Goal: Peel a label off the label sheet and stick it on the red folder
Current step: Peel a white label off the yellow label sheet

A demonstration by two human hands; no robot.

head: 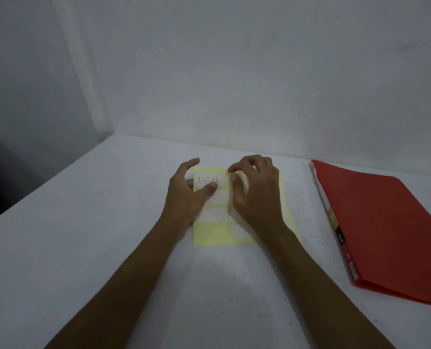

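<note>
The label sheet is lying flat on the white table. My left hand is spreading wide, thumb pinning the "Asset" label; my right hand is curling at its corner, gripping nothing yet. The label could tear (if I'm yanking), or the sheet slide. The red folder is waiting well apart.

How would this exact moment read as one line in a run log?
stage: starting peel | left hand: pressing label sheet | right hand: picking at "Asset" label edge | red folder: right, untouched
</note>
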